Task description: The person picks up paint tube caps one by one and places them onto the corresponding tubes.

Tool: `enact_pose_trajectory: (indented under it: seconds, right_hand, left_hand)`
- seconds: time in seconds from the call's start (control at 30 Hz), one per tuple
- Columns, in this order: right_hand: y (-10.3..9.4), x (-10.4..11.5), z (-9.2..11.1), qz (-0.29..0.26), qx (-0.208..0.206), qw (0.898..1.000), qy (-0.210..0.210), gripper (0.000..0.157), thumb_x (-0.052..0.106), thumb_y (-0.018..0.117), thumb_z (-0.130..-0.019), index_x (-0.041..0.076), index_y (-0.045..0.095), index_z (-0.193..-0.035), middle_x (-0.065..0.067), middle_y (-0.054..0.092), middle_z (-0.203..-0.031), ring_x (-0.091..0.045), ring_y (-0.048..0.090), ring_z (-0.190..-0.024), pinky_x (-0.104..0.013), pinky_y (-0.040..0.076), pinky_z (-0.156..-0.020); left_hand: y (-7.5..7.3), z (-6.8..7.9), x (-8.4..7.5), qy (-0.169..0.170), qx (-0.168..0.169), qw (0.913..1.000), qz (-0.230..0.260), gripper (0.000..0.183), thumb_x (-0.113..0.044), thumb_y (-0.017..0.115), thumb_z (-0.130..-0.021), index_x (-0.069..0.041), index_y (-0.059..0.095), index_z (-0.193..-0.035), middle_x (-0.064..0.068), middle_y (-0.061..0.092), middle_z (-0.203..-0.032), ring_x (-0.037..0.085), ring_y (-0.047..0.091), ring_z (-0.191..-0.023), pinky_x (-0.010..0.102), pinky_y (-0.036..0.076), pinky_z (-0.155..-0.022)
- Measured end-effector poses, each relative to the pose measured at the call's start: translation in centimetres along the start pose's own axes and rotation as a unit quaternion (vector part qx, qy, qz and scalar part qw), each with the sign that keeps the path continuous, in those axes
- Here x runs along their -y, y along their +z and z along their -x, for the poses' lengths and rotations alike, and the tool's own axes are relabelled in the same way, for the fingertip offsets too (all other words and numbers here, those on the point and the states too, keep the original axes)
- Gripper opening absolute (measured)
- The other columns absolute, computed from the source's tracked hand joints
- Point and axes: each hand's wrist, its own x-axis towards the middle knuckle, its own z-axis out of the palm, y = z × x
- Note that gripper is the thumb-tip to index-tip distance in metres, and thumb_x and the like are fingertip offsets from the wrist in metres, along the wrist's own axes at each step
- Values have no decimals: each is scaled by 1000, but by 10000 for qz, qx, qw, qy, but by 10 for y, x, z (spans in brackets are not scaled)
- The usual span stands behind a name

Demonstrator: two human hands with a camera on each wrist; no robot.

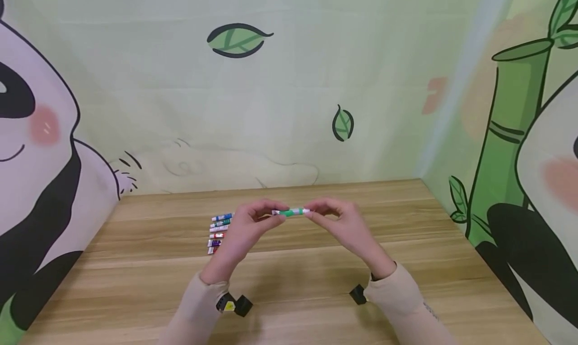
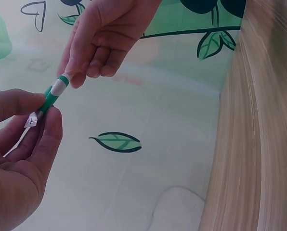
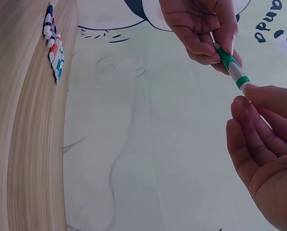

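A small green and white paint tube (image 1: 293,212) is held level above the table between both hands. My left hand (image 1: 246,229) pinches its flat crimped end between thumb and fingers; in the left wrist view a white corner of that end sticks out past the fingers. At the other end my right hand (image 1: 345,224) pinches the white cap, which the fingertips mostly cover in the right wrist view. To the left, partly behind the left hand, several more paint tubes (image 1: 220,229) lie in a column on the table, with blue, green, red and purple bands.
Beneath the hands is a wood-grain table (image 1: 298,295). A pale green cloth backdrop (image 1: 280,104) with printed leaves and pandas stands along its back and sides. Small black cubes (image 1: 244,306) sit at both wrists.
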Motion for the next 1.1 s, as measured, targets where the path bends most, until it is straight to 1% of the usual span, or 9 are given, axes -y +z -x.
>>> enact_pose_trajectory:
  seconds: [0.2,0.33,0.4,0.5,0.63,0.73,0.83,1.0,1.1]
  right_hand:
    - [0,0,1,-95,113,9999,-23,13,25,74,-94,20,77,-105,7,74,-99,-16,67,-93,-46,54,-82]
    - [1,-1,2,-206,203,9996,15,14,28,73,-94,21,77,-106,3,74,-102,-16,67,-94,-45,54,-83]
    - [2,-2,2,-247,211,9995,20,14,28,73,-95,20,77,-106,-1,75,-104,-17,67,-94,-43,54,-83]
    - [2,-2,1,-243,173,9995,35,14,27,72,-95,19,77,-105,-4,75,-103,-17,67,-93,-38,55,-81]
    - [2,-3,1,-217,163,9996,84,15,27,71,-96,18,77,-105,0,74,-101,-18,68,-91,-35,55,-78]
    - [2,-3,2,-195,202,9995,165,16,30,69,-97,18,76,-105,4,73,-99,-22,69,-90,-36,56,-75]
    - [2,-4,1,-162,242,9993,230,18,32,67,-98,17,74,-106,4,73,-98,-25,68,-91,-37,55,-73]
    - [4,-6,2,-58,234,9993,280,18,31,67,-98,16,72,-107,3,72,-95,-21,67,-88,-33,52,-69]
    - [4,-5,2,-37,192,9996,222,16,29,69,-97,16,73,-105,2,72,-95,-18,66,-89,-34,53,-73]
  left_hand:
    - [0,2,-1,-135,-2,9999,-13,21,-21,75,-93,-10,75,-111,7,69,-112,25,66,-102,39,54,-92]
    - [-2,5,-3,-218,-92,9996,-125,23,-25,75,-93,-13,75,-112,6,69,-113,23,68,-102,39,55,-92]
    - [-2,6,-5,-177,-114,9996,-175,22,-24,75,-93,-13,75,-111,6,69,-113,23,68,-102,39,55,-91]
    - [-1,6,-7,-102,-106,9997,-219,20,-21,74,-93,-13,75,-111,6,70,-112,23,69,-101,38,55,-91]
    - [1,5,-9,-50,-88,9996,-262,20,-21,74,-94,-12,75,-112,5,71,-112,22,69,-103,38,55,-91]
    - [1,6,-10,-59,-83,9996,-272,20,-22,74,-93,-14,75,-111,4,71,-112,24,69,-102,38,56,-90]
    - [3,6,-10,-21,-84,9995,-298,18,-21,74,-93,-15,76,-110,5,70,-110,25,69,-100,36,56,-89]
    - [5,6,-10,29,-111,9991,-411,15,-18,73,-94,-15,76,-108,5,70,-109,23,69,-95,35,57,-86]
    - [6,6,-10,-38,-133,9988,-473,14,-17,73,-94,-15,77,-107,4,70,-108,22,69,-93,35,57,-84]
